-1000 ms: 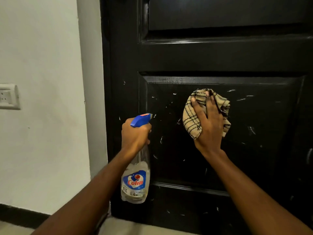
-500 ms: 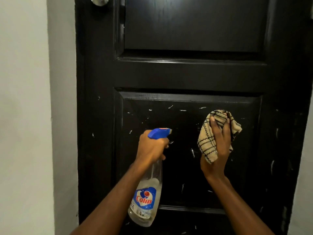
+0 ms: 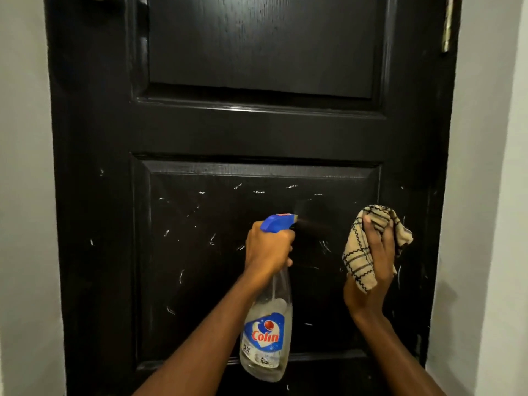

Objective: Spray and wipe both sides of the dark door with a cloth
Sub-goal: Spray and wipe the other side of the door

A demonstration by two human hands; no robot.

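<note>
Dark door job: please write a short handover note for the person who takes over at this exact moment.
Left hand: grips the spray bottle, nozzle aimed at the lower panel; a faint mist shows at the nozzle.
Right hand: holds the cloth at the panel's right edge; contact with the door cannot be told.
Done: lower panel is being sprayed.
Left: wipe the white marks off this panel, then do the upper part. The other side is not in view, so check it.
</note>
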